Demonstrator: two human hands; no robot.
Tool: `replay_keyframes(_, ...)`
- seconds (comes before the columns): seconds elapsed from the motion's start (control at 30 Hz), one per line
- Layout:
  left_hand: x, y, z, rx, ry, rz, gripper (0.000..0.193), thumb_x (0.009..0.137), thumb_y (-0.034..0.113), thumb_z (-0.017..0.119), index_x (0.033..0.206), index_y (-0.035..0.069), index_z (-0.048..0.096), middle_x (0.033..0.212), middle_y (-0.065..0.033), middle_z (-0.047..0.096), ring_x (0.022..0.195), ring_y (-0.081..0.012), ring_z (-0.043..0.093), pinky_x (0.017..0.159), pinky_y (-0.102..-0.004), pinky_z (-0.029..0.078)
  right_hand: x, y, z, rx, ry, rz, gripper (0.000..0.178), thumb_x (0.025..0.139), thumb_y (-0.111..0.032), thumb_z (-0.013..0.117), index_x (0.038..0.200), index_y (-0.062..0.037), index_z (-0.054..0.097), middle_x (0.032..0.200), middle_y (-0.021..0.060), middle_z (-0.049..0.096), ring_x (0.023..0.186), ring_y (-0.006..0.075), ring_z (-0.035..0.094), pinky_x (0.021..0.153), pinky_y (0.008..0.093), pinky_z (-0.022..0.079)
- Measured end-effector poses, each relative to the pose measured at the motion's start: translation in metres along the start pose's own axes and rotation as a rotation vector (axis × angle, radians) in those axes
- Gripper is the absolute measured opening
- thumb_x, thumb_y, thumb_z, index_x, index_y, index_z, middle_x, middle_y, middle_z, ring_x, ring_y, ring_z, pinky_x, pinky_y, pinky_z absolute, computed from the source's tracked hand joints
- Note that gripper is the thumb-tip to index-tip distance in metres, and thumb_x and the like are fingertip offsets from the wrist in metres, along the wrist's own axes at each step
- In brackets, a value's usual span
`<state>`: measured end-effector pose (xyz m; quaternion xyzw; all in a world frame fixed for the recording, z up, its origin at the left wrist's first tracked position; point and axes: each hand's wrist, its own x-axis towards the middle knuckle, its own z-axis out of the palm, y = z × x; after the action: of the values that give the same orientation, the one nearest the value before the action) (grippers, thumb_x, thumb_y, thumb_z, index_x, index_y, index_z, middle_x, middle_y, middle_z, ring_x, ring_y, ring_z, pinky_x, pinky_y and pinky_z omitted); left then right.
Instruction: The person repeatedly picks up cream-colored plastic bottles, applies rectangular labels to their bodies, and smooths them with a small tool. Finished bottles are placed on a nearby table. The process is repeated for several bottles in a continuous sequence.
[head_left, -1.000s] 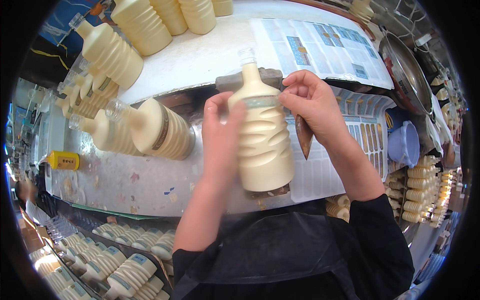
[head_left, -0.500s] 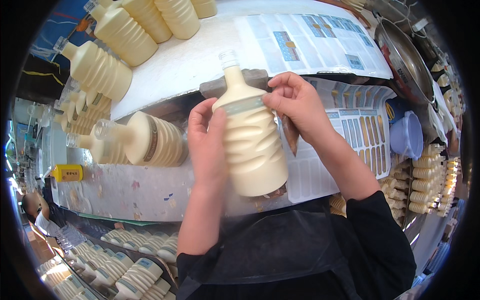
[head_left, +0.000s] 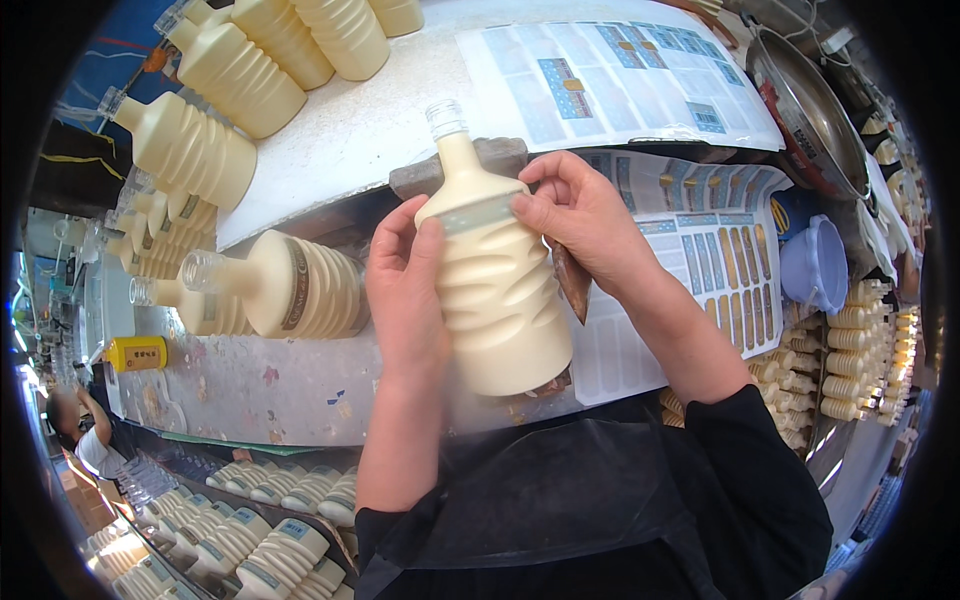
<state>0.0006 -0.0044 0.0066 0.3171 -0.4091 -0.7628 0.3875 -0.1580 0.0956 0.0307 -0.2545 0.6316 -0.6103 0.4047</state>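
A cream ribbed bottle (head_left: 505, 345) with a clear threaded neck lies tilted before me, its neck pointing away. Across its shoulder runs a pale grey-blue label strip (head_left: 478, 214). My left hand (head_left: 405, 275) is closed at the strip's left end, thumb against the bottle. At the right end, my right hand (head_left: 580, 215) pinches the strip between thumb and forefinger. A brown pointed piece (head_left: 570, 283) juts from under my right palm; it seems tucked in the hand, though its upper end is hidden. Beneath the bottle's neck is a grey-brown block (head_left: 498, 155).
Label sheets lie on the white board (head_left: 330, 165) and on the right of the bench (head_left: 280, 400). Similar bottles (head_left: 300, 285) stand at left and far left. A yellow container (head_left: 138, 353), purple bucket (head_left: 815, 265) and metal pan (head_left: 810, 110) sit around. Another person (head_left: 90, 435) is at far left.
Both hands stay at the strip's ends on the bottle. The brown piece has swung slightly downward beneath my right hand. The whole view has shifted a little.
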Motion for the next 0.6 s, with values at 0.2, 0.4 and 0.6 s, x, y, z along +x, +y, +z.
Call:
replay_keyframes(0.2, -0.001, 0.003, 0.002, -0.020, 0.003, -0.023, 0.023, 0.104, 0.011, 0.059, 0.125, 0.000, 0.060, 0.115, -0.0103, 0.067, 0.103, -0.0165, 0.066, 0.091, -0.0329, 0.058, -0.001, -0.001, 0.003, 0.008, 0.014, 0.001, 0.030, 0.094, -0.014, 0.074, 0.116, -0.0032, 0.057, 0.083, -0.0031, 0.061, 0.074, 0.0024, 0.056, 0.066, 0.0180, 0.045)
replay_keyframes(0.4, -0.003, 0.008, -0.002, -0.091, -0.009, -0.069, 0.026, 0.104, 0.015, 0.059, 0.126, 0.001, 0.062, 0.117, -0.0084, 0.066, 0.105, -0.0130, 0.063, 0.092, -0.0300, 0.054, -0.003, -0.007, -0.001, 0.080, -0.062, 0.000, 0.028, 0.101, -0.022, 0.066, 0.120, -0.0030, 0.058, 0.084, -0.0045, 0.059, 0.065, -0.0001, 0.048, 0.060, 0.0157, 0.039)
replay_keyframes(0.6, -0.007, 0.013, 0.002, -0.126, -0.014, -0.100, 0.031, 0.105, 0.012, 0.055, 0.132, -0.002, 0.060, 0.122, -0.0103, 0.067, 0.113, -0.0155, 0.061, 0.101, -0.0320, 0.050, -0.004, -0.008, -0.003, -0.089, -0.053, -0.034, 0.035, 0.096, -0.025, 0.071, 0.120, -0.0008, 0.062, 0.085, -0.0034, 0.059, 0.078, 0.0038, 0.053, 0.071, 0.0205, 0.043)
